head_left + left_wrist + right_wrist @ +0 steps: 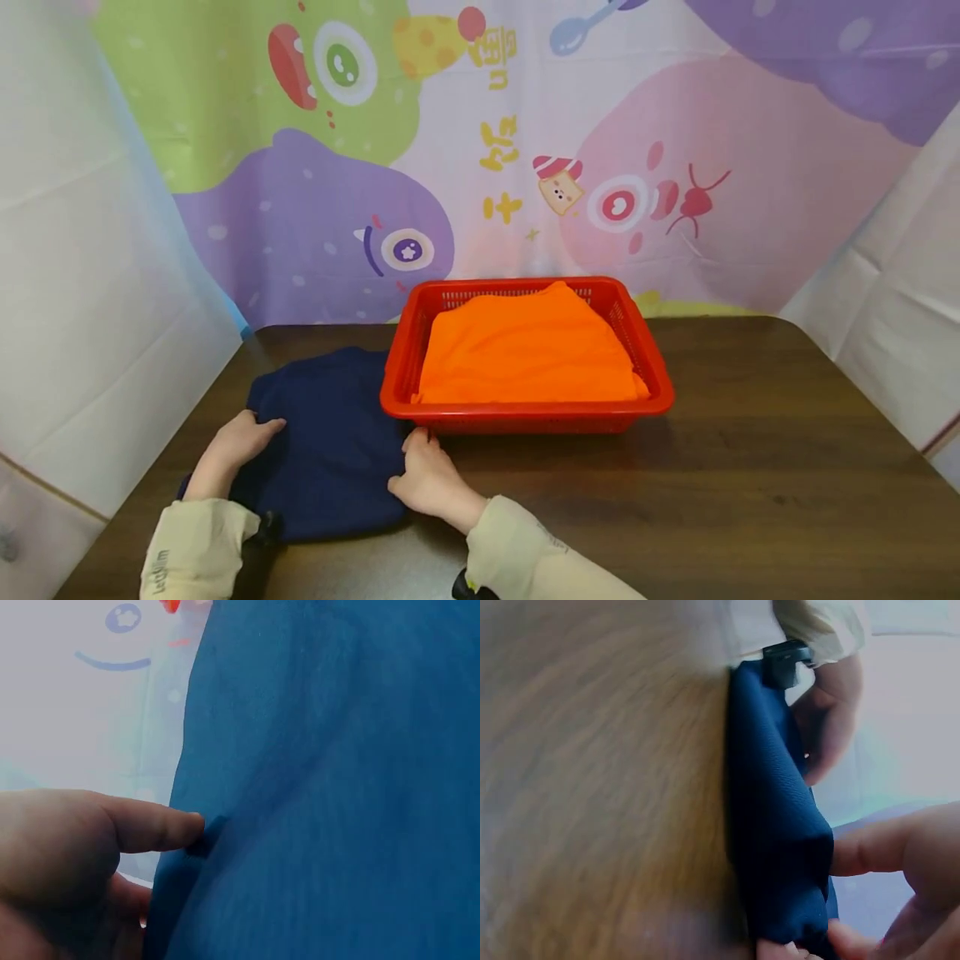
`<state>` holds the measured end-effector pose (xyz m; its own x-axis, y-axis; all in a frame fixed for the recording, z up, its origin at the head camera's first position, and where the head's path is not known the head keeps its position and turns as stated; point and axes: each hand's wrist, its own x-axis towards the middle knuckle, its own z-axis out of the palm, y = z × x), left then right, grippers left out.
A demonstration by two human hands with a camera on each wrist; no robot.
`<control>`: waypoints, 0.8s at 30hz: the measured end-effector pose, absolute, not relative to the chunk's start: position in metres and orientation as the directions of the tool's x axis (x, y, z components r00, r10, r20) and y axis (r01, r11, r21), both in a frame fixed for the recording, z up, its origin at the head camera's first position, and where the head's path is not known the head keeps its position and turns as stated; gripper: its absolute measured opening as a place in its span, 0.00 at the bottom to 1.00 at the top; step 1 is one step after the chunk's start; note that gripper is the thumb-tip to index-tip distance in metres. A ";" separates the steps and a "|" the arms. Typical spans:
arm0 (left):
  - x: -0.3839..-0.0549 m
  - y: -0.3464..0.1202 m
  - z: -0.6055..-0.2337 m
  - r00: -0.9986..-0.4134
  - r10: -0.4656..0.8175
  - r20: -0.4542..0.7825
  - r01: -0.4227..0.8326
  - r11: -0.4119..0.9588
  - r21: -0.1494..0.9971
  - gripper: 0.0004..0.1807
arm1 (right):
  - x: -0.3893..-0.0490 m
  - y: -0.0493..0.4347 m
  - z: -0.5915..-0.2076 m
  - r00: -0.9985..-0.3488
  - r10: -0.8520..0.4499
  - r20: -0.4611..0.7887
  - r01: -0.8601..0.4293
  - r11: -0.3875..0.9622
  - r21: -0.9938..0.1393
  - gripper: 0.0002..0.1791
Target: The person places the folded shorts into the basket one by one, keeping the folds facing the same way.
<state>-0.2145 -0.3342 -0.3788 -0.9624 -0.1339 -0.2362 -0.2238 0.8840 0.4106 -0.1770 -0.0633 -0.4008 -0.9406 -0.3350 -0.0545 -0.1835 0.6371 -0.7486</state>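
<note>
A folded navy cloth lies on the left part of the table, its far right corner running up against a red basket. My left hand holds the cloth's left edge, the thumb on top and the other fingers mostly hidden behind the edge. At the right edge, just in front of the basket, my right hand pinches the cloth. In the right wrist view its thumb presses the fabric while fingertips show under the edge. Inside the basket sits a folded orange cloth.
The brown wooden table extends to the right of the basket. Behind it hangs a curtain printed with cartoon monsters, and white sheets flank both sides.
</note>
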 end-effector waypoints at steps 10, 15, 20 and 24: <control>-0.212 -0.324 -0.384 -0.945 -0.192 -0.264 -0.284 0.883 0.373 0.44 | -0.182 -0.062 -0.407 -0.940 -0.286 -0.185 -0.018 0.585 -0.811 0.40; -0.212 -0.320 -0.381 -0.947 -0.200 -0.250 -0.283 0.886 0.366 0.45 | -0.182 -0.061 -0.404 -0.932 -0.312 -0.187 -0.035 0.590 -0.807 0.30; -0.210 -0.318 -0.380 -0.940 -0.218 -0.262 -0.306 0.879 0.366 0.46 | -0.179 -0.063 -0.402 -0.926 -0.311 -0.215 0.020 0.528 -0.849 0.27; -0.209 -0.317 -0.380 -0.940 -0.219 -0.261 -0.306 0.879 0.366 0.46 | -0.177 -0.067 -0.401 -0.939 -0.269 -0.215 0.053 0.502 -0.863 0.29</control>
<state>-0.2092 -0.3167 -0.3800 -0.9403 -0.2187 -0.2608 -0.3060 0.8787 0.3664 -0.1767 -0.0674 -0.4013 -0.9388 -0.2693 -0.2147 0.0532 0.5023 -0.8630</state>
